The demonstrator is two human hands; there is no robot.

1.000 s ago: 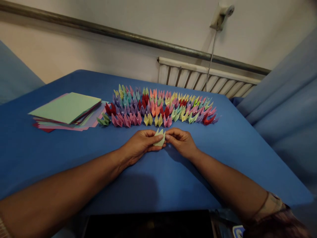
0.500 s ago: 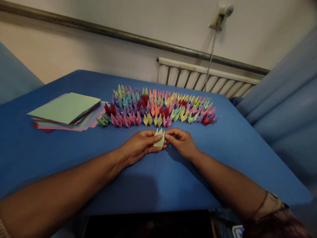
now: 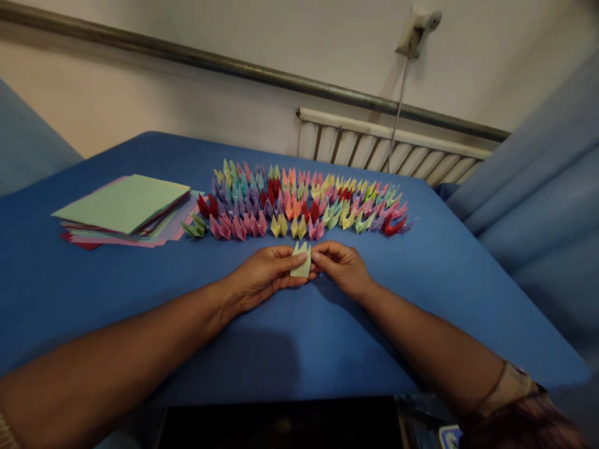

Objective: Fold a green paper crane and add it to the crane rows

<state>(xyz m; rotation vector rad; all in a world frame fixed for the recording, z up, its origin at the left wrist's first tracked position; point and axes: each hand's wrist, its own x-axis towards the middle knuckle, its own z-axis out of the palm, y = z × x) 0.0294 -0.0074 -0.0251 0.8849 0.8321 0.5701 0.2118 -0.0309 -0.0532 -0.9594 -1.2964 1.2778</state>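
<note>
Between my hands is a small pale-green origami paper crane (image 3: 301, 267), partly folded, its pointed tips facing away from me. My left hand (image 3: 262, 274) pinches it, thumb across the front and fingers behind. My right hand (image 3: 345, 269) is closed in a pinch at the paper's right edge; its fingertips partly hide that side. Just beyond my hands, rows of folded paper cranes (image 3: 292, 206) in pink, red, yellow, purple, blue and green stand close together on the blue table cover (image 3: 355, 349).
A loose stack of coloured paper sheets (image 3: 128, 202), pale green on top, lies at the left. Behind the table are a white radiator (image 3: 369, 140), a metal pipe (image 3: 243, 72) and a wall socket with a cable (image 3: 415, 34). A blue curtain (image 3: 547, 168) hangs at the right.
</note>
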